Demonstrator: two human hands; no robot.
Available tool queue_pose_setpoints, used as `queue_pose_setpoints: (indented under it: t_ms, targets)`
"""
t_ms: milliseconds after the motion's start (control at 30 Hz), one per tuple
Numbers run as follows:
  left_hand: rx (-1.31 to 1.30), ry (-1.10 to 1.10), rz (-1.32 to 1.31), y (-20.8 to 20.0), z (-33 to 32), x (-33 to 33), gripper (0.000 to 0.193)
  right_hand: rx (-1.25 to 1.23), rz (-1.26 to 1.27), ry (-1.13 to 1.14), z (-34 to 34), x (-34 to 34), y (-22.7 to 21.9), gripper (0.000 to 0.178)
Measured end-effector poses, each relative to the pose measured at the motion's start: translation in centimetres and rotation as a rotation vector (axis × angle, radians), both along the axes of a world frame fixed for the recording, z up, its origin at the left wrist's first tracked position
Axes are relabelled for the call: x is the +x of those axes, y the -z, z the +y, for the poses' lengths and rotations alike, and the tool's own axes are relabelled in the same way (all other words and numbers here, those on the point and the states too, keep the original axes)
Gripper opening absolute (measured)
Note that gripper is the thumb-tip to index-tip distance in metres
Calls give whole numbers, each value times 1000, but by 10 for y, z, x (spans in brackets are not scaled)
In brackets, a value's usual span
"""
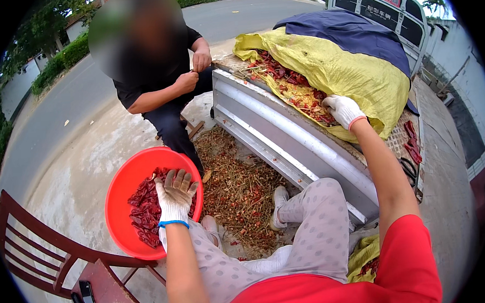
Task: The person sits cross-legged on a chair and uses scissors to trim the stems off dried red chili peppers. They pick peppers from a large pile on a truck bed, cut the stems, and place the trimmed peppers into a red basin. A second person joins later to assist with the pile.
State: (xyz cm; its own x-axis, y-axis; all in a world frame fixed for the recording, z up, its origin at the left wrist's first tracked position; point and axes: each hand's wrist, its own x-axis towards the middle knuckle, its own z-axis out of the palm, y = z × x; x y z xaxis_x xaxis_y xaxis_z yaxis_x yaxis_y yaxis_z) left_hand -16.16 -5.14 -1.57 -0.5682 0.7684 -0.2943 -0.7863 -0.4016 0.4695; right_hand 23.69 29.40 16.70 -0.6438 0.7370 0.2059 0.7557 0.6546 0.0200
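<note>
My left hand (175, 195), in a white work glove with stained fingers and a blue cuff, is held open over the red plastic basin (116, 176). Its fingers are stretched out and nothing lies in the palm. Dark dried chilies (145, 210) fill part of the basin beneath it. My right hand (344, 111), gloved in white with a red cuff, is at the mouth of the yellow woven sack (354, 72). Its fingers are curled together beside the loose chilies (285, 71) and bits there; what they hold is too small to make out.
Facing me, a person in black (161, 95) sits with both hands together. The truck bed's metal side (286, 132) runs between us and the sack. Chili stems (242, 190) cover the ground. Black-handled scissors (408, 169) lie on the bed; a wooden chair (65, 257) stands left.
</note>
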Motion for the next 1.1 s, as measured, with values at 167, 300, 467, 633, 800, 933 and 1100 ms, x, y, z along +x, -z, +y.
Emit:
queue_pose_setpoints:
  t_ms: [167, 300, 467, 633, 800, 933, 1100]
  targets:
    - [41, 198, 57, 19, 17, 24, 64, -108, 626, 81, 2, 19, -20, 25]
    - [36, 375, 10, 21, 30, 53, 50, -317, 1058, 117, -16, 18, -34, 22]
    - [-40, 576, 82, 23, 37, 82, 70, -434, 1193, -59, -60, 1, -25, 18]
    - [-78, 693, 69, 13, 36, 96, 67, -200, 805, -546, -139, -43, 12, 16]
    - [71, 805, 90, 8, 37, 108, 65, 83, 285, -938, -200, -83, 56, 24]
    - [-25, 647, 2, 14, 38, 114, 31, 91, 129, -1037, -228, -103, 74, 27]
    - [20, 728, 148, -3, 31, 109, 21, -37, 223, -1005, -231, -111, 91, 26]
